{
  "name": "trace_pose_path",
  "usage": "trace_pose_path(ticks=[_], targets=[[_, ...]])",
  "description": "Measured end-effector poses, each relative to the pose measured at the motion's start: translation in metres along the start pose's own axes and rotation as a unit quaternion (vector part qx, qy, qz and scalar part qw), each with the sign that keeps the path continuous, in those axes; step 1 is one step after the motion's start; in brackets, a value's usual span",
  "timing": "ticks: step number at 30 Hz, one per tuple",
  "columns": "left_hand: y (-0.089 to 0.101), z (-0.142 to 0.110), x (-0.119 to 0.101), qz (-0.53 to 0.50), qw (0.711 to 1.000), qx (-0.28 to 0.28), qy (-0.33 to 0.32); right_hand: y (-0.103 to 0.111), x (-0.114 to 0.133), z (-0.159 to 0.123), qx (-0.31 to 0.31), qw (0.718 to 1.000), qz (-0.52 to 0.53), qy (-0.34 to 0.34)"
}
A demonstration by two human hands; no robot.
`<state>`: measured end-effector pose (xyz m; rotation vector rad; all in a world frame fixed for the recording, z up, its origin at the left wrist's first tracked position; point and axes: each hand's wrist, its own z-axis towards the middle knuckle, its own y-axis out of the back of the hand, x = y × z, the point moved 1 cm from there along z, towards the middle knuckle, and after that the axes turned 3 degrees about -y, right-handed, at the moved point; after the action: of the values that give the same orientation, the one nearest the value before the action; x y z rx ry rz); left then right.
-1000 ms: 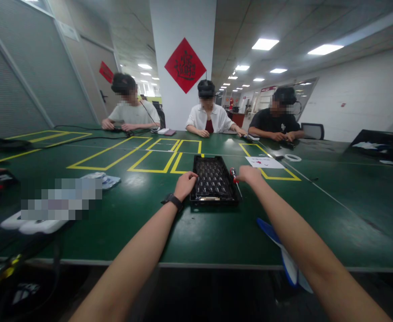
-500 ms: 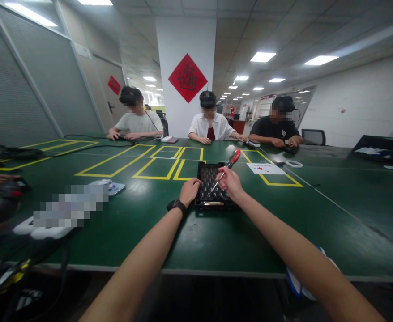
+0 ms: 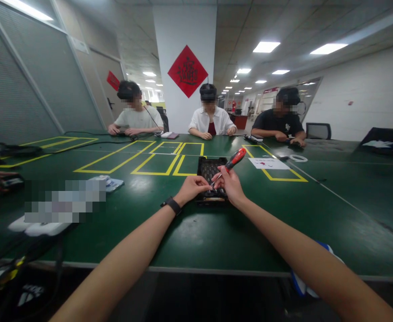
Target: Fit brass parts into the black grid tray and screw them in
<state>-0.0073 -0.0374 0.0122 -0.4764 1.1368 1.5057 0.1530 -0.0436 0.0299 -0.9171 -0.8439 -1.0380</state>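
A red-and-black handled screwdriver [image 3: 236,158] is held in my right hand [image 3: 229,182], its fingers closed around the lower part. The handle points up and away to the right, and the thin shaft slants down to the left. Beneath both hands lies an open black case [image 3: 212,166] with rows of small shiny pieces in it. My left hand [image 3: 193,188], wearing a dark wristband, reaches over the near left part of the case. Its thumb and forefinger are pinched together at the screwdriver's tip; anything between them is too small to make out.
Yellow tape outlines [image 3: 152,172] mark the green table [image 3: 169,237]. A white sheet [image 3: 269,163] and a white ring [image 3: 298,158] lie to the right. Pale, blurred items [image 3: 62,203] are at left, a blue-and-white object [image 3: 304,279] under my right forearm. Three people sit opposite.
My right hand swung the screwdriver from the case's right side to over it, tip down. My left hand moved from the case's left edge to the tip, fingers now pinched.
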Motion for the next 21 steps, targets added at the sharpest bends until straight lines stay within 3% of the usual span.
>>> trace_pose_path(ticks=[3, 11, 21], targets=[[-0.001, -0.0019, -0.0021, 0.011, 0.999, 0.037, -0.004, 0.0012, 0.0032, -0.0025, 0.017, 1.0, -0.016, 0.0], [0.0017, -0.001, -0.0086, 0.082, 0.99, 0.048, -0.1, 0.005, 0.0011, -0.0011, 0.038, 0.999, 0.029, -0.015], [-0.0004, -0.0016, -0.0085, 0.095, 0.991, 0.032, -0.085, 0.0068, -0.0043, 0.0031, 0.012, 0.998, 0.047, -0.048]])
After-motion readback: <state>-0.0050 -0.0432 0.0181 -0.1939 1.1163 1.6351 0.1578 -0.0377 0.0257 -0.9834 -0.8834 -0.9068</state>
